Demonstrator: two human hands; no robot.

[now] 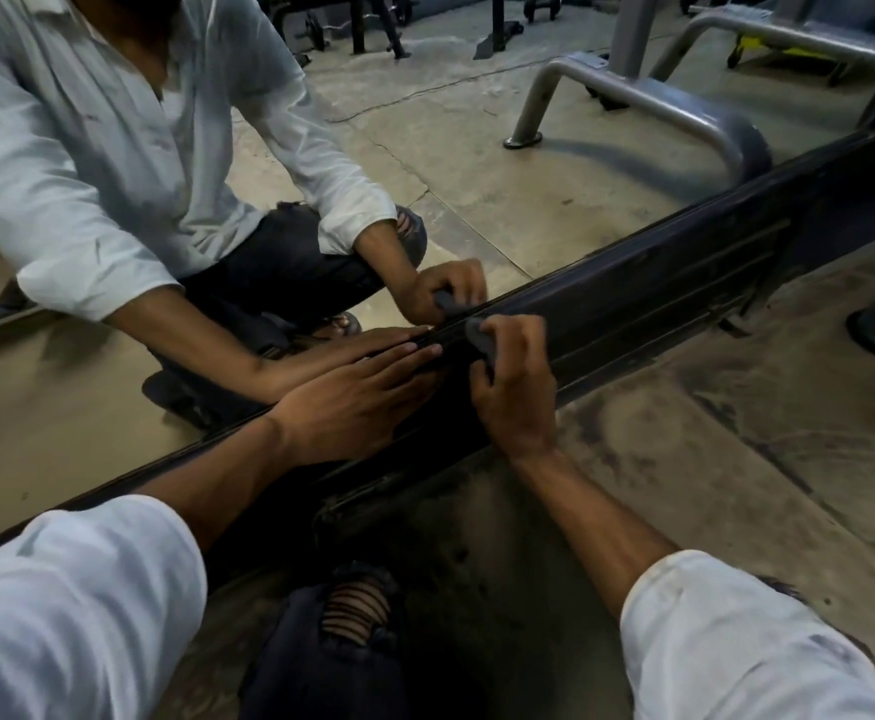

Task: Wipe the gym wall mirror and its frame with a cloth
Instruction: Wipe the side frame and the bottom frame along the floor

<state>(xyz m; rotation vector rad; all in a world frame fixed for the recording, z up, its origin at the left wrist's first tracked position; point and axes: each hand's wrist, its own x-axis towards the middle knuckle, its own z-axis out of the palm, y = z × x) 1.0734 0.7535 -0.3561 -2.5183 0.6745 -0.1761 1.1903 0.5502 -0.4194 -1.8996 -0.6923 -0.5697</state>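
The cloth (478,339) looks soft and limp, so my right hand (515,392) wads it onto the frame (632,304); my left hand (357,402) rests there flat, fingers (404,357) straight.

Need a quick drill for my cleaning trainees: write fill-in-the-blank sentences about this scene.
1. The right hand presses a dark grey ____ onto the frame.
2. The left hand lies on the frame with straight fingers and holds ____.
3. The person's white sleeves are reflected in the ____.
Missing words: cloth; nothing; mirror.
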